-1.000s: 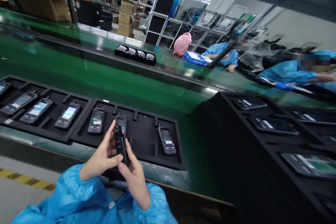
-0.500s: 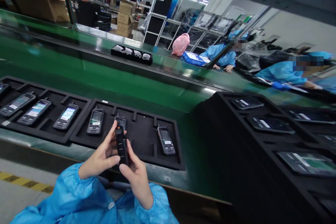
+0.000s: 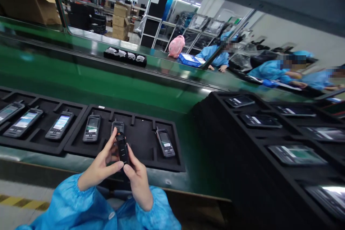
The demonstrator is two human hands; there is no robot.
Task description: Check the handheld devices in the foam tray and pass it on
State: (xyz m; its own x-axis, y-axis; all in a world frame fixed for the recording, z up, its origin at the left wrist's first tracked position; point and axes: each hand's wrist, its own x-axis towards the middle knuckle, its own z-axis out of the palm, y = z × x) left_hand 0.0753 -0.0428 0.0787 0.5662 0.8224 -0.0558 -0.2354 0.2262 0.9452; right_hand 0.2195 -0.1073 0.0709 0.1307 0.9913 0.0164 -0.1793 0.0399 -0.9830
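Bare green belt (image 3: 121, 86) beyond foam tray (image 3: 142, 143) (one slot vacant); tall tray stack (image 3: 229, 158) blocks right.

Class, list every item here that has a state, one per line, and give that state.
handheld device, held upright, edge-on, in both hands
left hand, fingers closed on it
right hand, fingers closed on it
near foam tray, one slot empty
neighbouring tray's devices, screens lit
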